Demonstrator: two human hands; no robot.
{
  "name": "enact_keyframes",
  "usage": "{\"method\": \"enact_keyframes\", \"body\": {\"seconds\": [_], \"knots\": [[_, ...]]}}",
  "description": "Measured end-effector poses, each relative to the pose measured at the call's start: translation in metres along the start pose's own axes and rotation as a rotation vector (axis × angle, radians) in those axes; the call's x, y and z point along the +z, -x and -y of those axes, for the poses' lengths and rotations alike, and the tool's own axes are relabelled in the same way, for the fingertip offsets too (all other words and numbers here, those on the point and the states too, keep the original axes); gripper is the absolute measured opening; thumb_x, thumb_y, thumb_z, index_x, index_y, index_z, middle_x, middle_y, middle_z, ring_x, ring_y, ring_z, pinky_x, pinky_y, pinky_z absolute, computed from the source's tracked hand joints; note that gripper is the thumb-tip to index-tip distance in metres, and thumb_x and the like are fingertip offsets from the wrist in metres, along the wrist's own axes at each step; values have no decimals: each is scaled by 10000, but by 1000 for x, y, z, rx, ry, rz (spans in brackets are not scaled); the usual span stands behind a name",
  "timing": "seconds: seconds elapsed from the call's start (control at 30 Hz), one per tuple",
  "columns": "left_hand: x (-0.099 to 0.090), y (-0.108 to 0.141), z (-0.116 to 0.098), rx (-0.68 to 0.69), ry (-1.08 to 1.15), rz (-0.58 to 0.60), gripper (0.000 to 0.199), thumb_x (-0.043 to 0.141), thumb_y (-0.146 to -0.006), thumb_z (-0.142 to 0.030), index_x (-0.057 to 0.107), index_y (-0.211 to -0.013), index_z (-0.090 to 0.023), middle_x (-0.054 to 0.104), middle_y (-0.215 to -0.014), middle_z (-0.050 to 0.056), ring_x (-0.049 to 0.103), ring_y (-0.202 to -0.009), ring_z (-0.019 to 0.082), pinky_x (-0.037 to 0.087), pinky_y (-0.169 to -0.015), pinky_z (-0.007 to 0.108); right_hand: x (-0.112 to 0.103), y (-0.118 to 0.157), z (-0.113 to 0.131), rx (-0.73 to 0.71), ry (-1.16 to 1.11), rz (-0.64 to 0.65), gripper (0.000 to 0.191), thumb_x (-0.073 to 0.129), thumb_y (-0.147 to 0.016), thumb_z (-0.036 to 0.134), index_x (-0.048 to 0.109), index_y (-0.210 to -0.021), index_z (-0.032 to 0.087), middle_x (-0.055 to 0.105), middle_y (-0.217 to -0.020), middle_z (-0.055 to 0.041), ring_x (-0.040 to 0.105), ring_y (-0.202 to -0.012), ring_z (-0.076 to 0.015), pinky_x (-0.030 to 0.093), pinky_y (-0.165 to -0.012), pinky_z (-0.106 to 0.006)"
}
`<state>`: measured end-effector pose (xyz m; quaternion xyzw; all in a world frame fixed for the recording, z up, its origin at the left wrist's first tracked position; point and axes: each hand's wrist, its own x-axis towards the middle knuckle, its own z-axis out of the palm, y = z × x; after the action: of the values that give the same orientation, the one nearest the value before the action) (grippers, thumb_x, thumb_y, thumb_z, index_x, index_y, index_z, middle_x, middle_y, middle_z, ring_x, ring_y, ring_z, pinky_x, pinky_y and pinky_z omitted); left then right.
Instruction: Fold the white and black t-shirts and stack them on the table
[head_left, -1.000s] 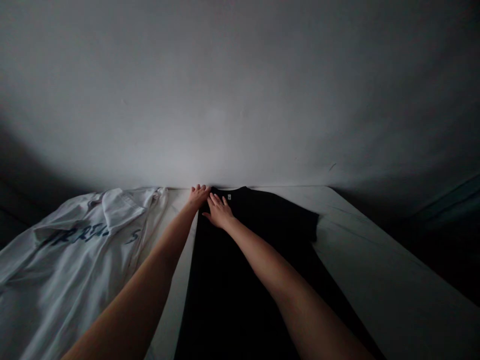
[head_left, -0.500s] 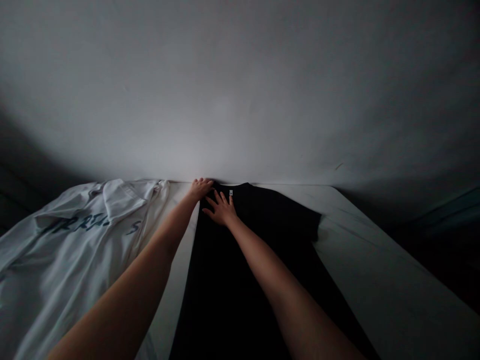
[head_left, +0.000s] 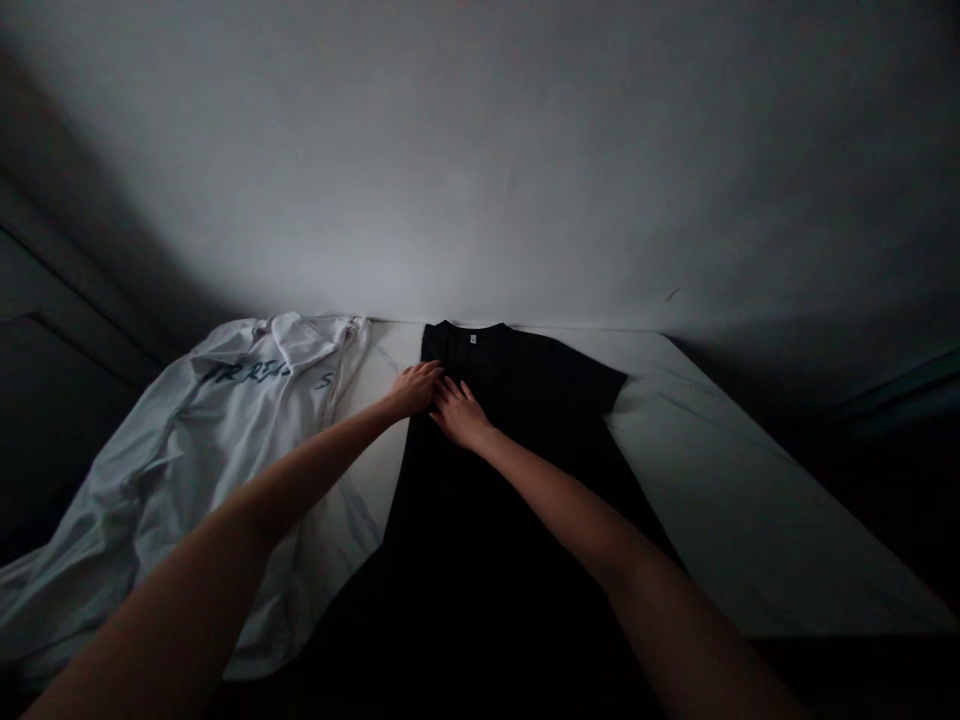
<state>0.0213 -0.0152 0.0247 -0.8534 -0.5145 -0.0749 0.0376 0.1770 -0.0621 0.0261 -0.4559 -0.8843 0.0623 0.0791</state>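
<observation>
From the head view, the left hand (head_left: 411, 390) lies at the edge of a black T-shirt (head_left: 487, 500) and the right hand (head_left: 459, 415) on its chest, fingers (head_left: 454, 395) spread flat, holding nothing. The T-shirt lies on a white surface (head_left: 712, 490), beside a white printed shirt (head_left: 232, 430).

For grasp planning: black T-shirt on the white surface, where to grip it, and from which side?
Probably the right-hand sleeve of the black T-shirt, pinched at its free edge from the right. It lies flat on the white surface, clear of the left hand and right hand, both nearer the shirt's middle.
</observation>
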Motion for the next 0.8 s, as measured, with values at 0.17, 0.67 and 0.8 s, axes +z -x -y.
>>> {"method": "enact_keyframes", "body": {"seconds": [0.17,0.67,0.8], "knots": [[3,48,-25,50,32,22,496,363,-940,-150,491,-1418,-115,495,-1501,132,419,-1417,211,320,-1183,363,9,45,21,-6,-48,-63,526,453,-990,281,440,-1483,98,393,-1556,-176,277,-1487,-276,220,-1215,-496],[-47,180,-124,-104,-3,61,342,494,-919,-260,632,-1212,-152,623,-1308,140,560,-1217,271,461,-1025,400,-7,138,65,-119,-78,-90,396,454,-943,90,668,-1265,174,612,-1377,-125,505,-1340,-228,312,-1174,-446],[-65,221,-151,-223,-53,57,229,519,-880,-223,648,-1056,-157,647,-1090,143,609,-1019,278,509,-889,393,-11,147,72,-215,-100,-130,290,510,-938,96,746,-1071,200,720,-1176,-88,616,-1170,-203,317,-1160,-439]]}}
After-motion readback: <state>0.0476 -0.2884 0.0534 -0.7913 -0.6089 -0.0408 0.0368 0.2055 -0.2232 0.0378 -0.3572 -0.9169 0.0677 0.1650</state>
